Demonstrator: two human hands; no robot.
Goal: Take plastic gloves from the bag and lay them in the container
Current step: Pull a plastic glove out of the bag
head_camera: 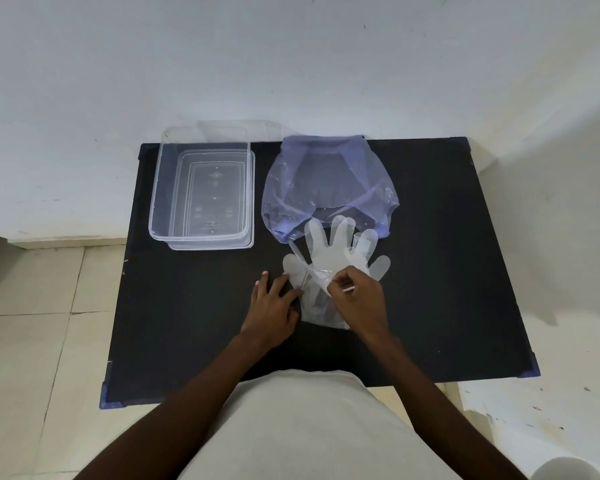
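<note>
Gloves [340, 251] lie flat on the black bench [447, 254], fingers fanned toward the bluish bag [326, 181], fingertips overlapping its near edge; looks like more than 1 glove stacked, count unclear. Right hand [357, 299] is pinched closed on the thin film near the palm area, peeling a layer up. Left hand [274, 306] lies open and flat, fingers spread, pressing the cuff side down at the glove's left edge. Clear container [201, 188] sits empty, well apart to the upper left, beside the bag. Step in hand, as I judge it: separating 1 glove from the stack. Do it well: keep the left hand pinning the lower layers, lift slowly since film clings, grip the top layer only, then carry it flat to the container without crumpling.
</note>
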